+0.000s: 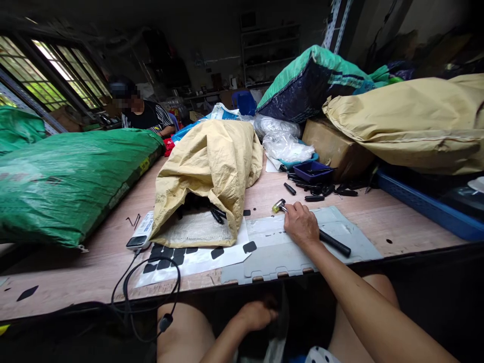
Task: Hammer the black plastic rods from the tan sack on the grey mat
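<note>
My right hand is closed round a small hammer on the grey sheet. The hammer's head, metal with a yellowish face, sticks out at the far side of my fingers, and its black handle runs out toward the near right. Below the table edge, over my lap, is my left hand. Its fingers lie in deep shadow beside a greyish strip of material, so their grip is unclear. Black pen-like handles lie in the mouth of a beige sack.
Black patches lie on white paper beside a white device with a looping cable. Several black handles surround a purple tray. A green sack and a blue crate flank the table. Another person sits beyond.
</note>
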Tool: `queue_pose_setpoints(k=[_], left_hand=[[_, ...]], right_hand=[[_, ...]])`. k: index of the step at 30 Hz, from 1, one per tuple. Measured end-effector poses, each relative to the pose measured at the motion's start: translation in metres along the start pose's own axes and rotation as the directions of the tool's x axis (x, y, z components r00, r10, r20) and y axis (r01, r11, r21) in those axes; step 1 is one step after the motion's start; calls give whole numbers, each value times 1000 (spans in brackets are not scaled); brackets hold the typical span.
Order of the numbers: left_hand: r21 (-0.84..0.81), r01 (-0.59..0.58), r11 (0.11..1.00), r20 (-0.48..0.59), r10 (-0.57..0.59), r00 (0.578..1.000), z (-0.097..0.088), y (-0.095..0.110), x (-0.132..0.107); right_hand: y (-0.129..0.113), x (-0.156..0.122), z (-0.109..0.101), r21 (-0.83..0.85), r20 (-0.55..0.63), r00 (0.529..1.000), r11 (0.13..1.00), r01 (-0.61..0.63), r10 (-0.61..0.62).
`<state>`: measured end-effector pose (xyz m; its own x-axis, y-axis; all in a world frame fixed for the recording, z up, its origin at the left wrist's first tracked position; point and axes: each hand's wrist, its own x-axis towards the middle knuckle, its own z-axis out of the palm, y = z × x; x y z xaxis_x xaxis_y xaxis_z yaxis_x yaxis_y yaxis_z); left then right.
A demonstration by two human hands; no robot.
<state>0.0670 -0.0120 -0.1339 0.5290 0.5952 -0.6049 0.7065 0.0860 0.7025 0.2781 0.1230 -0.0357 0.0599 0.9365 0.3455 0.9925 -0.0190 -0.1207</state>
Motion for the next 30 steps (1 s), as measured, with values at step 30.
queue_pose_setpoints(k=[30], left_hand=[[282,-137,950,-877,313,365,-178,34,-79]], right_hand=[[-1,0,0,-11,4,1000,1000,-1,1]])
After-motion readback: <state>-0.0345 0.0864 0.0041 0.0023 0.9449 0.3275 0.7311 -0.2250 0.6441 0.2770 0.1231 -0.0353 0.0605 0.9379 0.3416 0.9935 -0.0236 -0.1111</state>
